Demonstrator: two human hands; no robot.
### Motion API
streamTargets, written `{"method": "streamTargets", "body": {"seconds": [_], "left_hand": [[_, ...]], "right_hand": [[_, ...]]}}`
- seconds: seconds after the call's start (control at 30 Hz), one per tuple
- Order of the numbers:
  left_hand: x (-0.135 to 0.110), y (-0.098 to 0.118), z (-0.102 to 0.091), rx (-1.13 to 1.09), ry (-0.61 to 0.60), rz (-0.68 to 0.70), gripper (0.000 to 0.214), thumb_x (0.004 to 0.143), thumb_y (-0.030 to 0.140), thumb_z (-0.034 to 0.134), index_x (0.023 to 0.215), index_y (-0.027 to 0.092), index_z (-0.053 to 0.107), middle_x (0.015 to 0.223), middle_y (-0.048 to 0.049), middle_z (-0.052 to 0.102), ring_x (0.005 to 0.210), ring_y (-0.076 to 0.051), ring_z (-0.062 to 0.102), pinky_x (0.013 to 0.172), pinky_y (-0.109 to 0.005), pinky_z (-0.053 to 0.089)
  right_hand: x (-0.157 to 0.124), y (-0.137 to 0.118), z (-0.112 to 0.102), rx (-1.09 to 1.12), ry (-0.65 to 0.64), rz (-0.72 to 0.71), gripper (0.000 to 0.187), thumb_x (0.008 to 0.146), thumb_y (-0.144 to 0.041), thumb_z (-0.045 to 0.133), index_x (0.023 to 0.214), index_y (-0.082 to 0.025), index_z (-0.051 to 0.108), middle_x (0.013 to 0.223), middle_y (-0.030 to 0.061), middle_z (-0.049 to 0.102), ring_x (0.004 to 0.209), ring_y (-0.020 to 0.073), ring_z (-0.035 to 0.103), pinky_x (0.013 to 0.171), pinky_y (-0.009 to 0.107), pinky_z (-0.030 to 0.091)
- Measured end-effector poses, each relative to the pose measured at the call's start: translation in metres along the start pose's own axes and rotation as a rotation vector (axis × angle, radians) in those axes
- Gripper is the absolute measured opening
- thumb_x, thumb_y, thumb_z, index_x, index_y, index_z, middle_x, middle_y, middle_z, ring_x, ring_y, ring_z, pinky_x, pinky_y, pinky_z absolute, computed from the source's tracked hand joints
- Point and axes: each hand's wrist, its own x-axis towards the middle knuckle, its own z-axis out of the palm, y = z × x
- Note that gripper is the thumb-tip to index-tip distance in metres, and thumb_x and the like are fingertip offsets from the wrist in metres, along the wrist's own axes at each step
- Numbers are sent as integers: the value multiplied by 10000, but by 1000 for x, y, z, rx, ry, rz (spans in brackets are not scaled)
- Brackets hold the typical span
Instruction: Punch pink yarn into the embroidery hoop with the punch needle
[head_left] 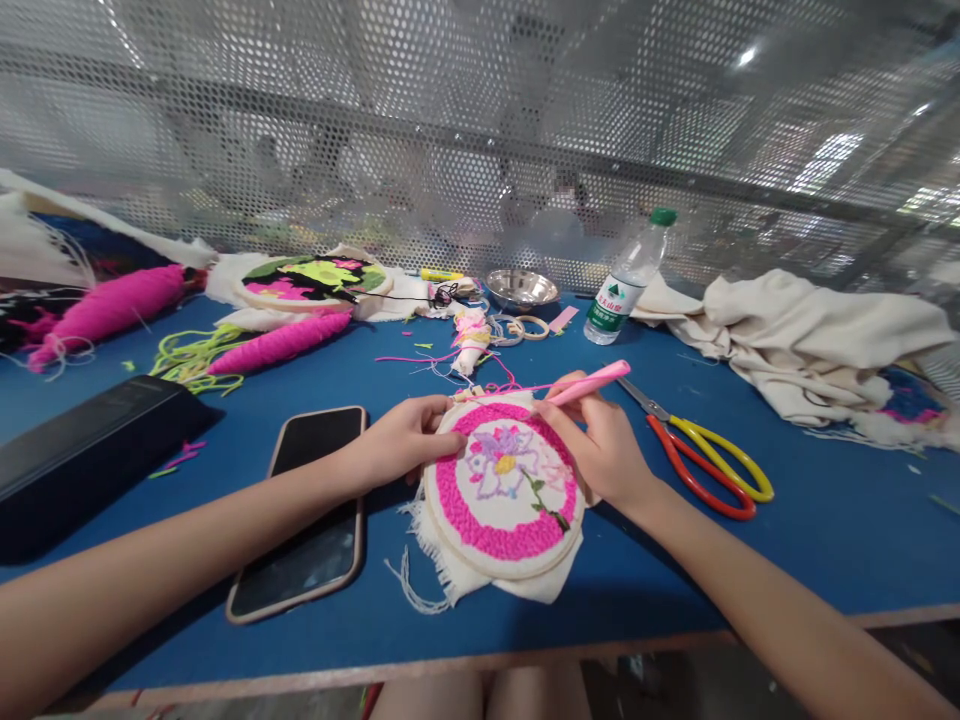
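Note:
An embroidery hoop (474, 556) holds white cloth with a bright pink looped ring around a purple flower with a yellow centre and green leaves. My left hand (409, 437) grips its upper left edge, thumb on top and fingers underneath. In my right hand (604, 440) is a pink punch needle (592, 382), its tip down near the upper right of the ring. Pink yarn (517, 388) runs from the handle across the top of the hoop. The needle's point is too small to make out.
Right of the hoop lie scissors (705, 455) with red and yellow handles. A phone (319, 530) lies under my left forearm. Farther back are a water bottle (626, 285), a metal bowl (523, 290), pink yarn bundles (281, 343), another hoop (315, 280) and crumpled cloth (817, 330).

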Motion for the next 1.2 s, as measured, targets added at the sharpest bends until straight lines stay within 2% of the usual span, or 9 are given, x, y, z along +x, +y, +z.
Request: {"method": "streamTargets", "body": {"seconds": [0.2, 0.4, 0.53, 0.6, 0.67, 0.73, 0.83, 1.03, 1.2], "left_hand": [[0, -1, -1, 4, -7, -6, 285, 801, 340, 637, 1009, 163, 557, 707, 4, 638, 489, -110, 577, 380, -174, 372], [0, -3, 1, 112, 37, 62, 294, 817, 362, 603, 1013, 142, 602, 662, 21, 591, 452, -85, 483, 383, -182, 332], [-1, -4, 2, 131, 48, 105, 283, 816, 354, 603, 988, 132, 638, 595, 44, 538, 463, -84, 451, 407, -184, 323], [-1, -4, 2, 87, 29, 132, 277, 810, 340, 617, 994, 134, 648, 643, 31, 581, 527, -99, 507, 456, -185, 360], [-2, -4, 2, 21, -9, 170, 296, 810, 338, 627, 1035, 146, 641, 786, -1, 658, 653, -132, 587, 556, -203, 432], [-3, -3, 2, -26, -40, 187, 331, 815, 349, 631, 1086, 159, 622, 909, -28, 688, 753, -164, 626, 642, -234, 473], [-6, -2, 4, -44, -46, 194, 342, 823, 362, 627, 1097, 157, 604, 949, -46, 690, 795, -182, 636, 672, -253, 484], [-8, 1, 4, 73, 53, 234, 312, 828, 418, 612, 1010, 165, 595, 795, -12, 642, 632, -145, 577, 509, -211, 403], [-8, 3, 4, -12, 24, 160, 310, 826, 454, 615, 969, 186, 557, 687, 26, 573, 540, -109, 512, 440, -187, 332]], "right_hand": [[0, 1, -1, -42, 3, -20, 163, 928, -347, 509, 842, -216, 554, 968, 54, 680, 825, 201, 682, 719, 305, 503], [-1, -1, 2, -354, -24, -220, 137, 888, -341, 587, 846, -211, 593, 889, 36, 684, 828, 207, 641, 729, 315, 467], [2, -1, 7, -424, -25, -310, 163, 903, -342, 564, 830, -198, 583, 897, 58, 663, 871, 214, 617, 765, 326, 469], [4, -1, 8, -443, -17, -317, 165, 900, -349, 570, 833, -198, 579, 894, 60, 656, 876, 220, 611, 769, 334, 470], [5, 0, 9, -454, -24, -312, 160, 898, -341, 575, 820, -202, 569, 898, 58, 646, 871, 219, 606, 761, 337, 471], [6, 1, 9, -445, -41, -294, 152, 897, -324, 579, 803, -206, 561, 911, 53, 634, 868, 216, 605, 755, 337, 472], [6, 3, 9, -345, -40, -249, 141, 893, -323, 586, 819, -206, 562, 946, 54, 608, 889, 211, 613, 789, 346, 482], [5, 8, 6, -76, 17, -226, 46, 897, -261, 572, 905, -216, 570, 1021, 52, 596, 969, 206, 607, 872, 372, 477], [5, 9, 6, -28, 29, -255, 30, 916, -236, 534, 906, -215, 553, 1016, 63, 590, 996, 212, 587, 893, 401, 469]]}}
